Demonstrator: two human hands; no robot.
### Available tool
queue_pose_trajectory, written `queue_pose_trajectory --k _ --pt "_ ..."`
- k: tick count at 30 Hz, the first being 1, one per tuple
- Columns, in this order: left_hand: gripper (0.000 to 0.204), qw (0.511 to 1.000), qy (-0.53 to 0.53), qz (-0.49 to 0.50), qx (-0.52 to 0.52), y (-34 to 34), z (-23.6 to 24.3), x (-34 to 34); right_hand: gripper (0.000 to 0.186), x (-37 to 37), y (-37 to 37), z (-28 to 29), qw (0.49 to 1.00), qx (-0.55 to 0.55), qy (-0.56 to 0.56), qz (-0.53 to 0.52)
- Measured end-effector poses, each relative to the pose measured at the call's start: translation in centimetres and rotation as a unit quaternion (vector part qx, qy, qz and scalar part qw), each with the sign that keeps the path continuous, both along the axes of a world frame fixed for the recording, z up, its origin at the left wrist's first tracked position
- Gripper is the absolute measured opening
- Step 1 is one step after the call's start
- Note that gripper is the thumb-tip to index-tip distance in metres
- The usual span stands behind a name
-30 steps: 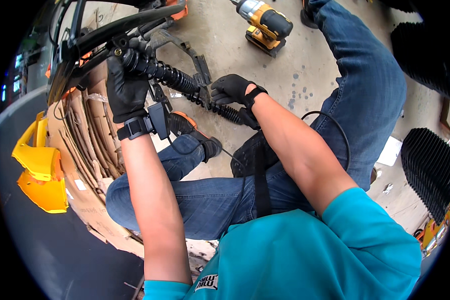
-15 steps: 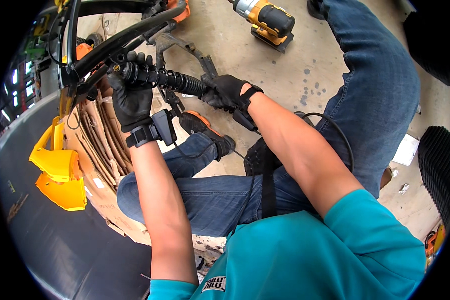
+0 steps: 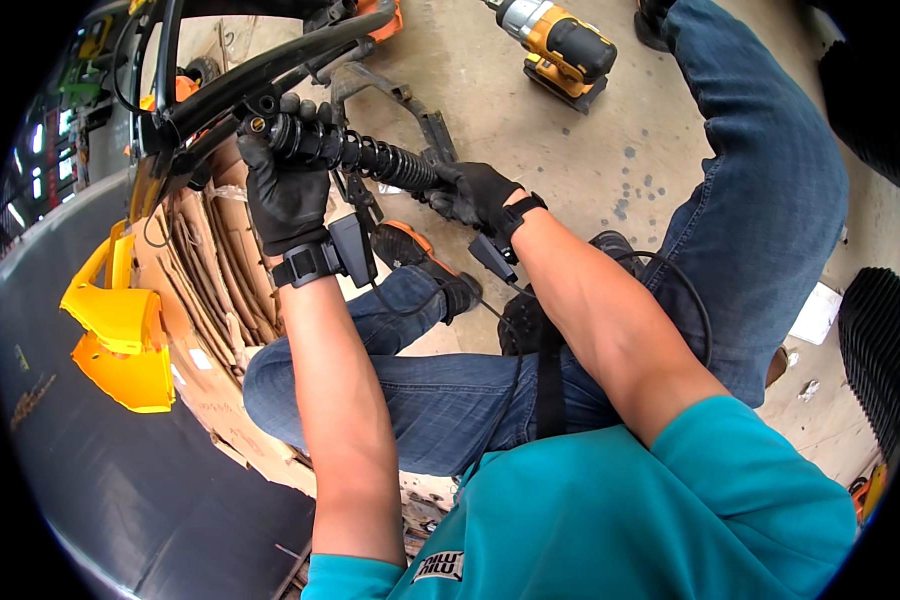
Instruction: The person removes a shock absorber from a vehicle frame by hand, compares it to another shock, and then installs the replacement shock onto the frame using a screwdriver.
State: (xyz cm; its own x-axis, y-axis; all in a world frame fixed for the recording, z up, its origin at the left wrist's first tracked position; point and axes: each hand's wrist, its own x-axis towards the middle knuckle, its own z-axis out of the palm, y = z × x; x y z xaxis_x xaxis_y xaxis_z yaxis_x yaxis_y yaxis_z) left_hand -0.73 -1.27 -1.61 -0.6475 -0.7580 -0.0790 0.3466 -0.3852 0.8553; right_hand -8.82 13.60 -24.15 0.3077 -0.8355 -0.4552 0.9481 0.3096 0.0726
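Shock absorber [image 3: 365,152], one: black, cylindrical, coil-ribbed, held slantwise at far left beside a smooth tubular frame [image 3: 255,80]; gloved left hand [image 3: 288,195] curled around its far end, right hand [image 3: 478,192] closed around its nearer end. Step in hand, as judged: positioning; next move calls for steadily aligning its round metal eye [image 3: 258,125]

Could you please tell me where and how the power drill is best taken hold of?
The power drill is probably best gripped by the handle above its battery, coming from its rear, at the picture's right: it stands on that battery, nose pointing to the upper left. The right hand is nearer, but is around the shock absorber.
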Motion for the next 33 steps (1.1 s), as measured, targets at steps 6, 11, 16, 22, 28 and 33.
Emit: queue_pose_trajectory --k 6,11,16,22,28,33 --pt "0.059 0.999 0.01 -0.041 -0.002 0.0 0.1 0.5 0.03 -1.3 0.5 2.0 0.984 -0.054 0.155 0.069" --pt "0.059 1.0 -0.005 0.007 0.022 0.8 0.7 -0.7 0.023 -2.4 1.2 3.4 0.982 -0.076 0.135 0.111" --pt "0.062 1.0 -0.008 -0.025 0.015 0.4 1.0 -0.1 0.022 -2.7 0.8 4.0 0.977 -0.084 0.125 0.15" --pt "0.063 0.999 -0.01 -0.041 0.024 0.4 0.8 0.0 0.021 -3.0 1.5 4.8 0.962 -0.088 0.173 0.19" --pt "0.055 0.998 -0.042 -0.028 0.046 1.8 1.5 0.5 0.024 -2.5 3.3 5.3 0.949 -0.12 0.155 0.249" --pt "0.055 0.993 0.03 0.044 0.106 6.1 1.6 3.9 0.025 -3.8 5.2 5.3 0.899 -0.22 0.217 0.312"
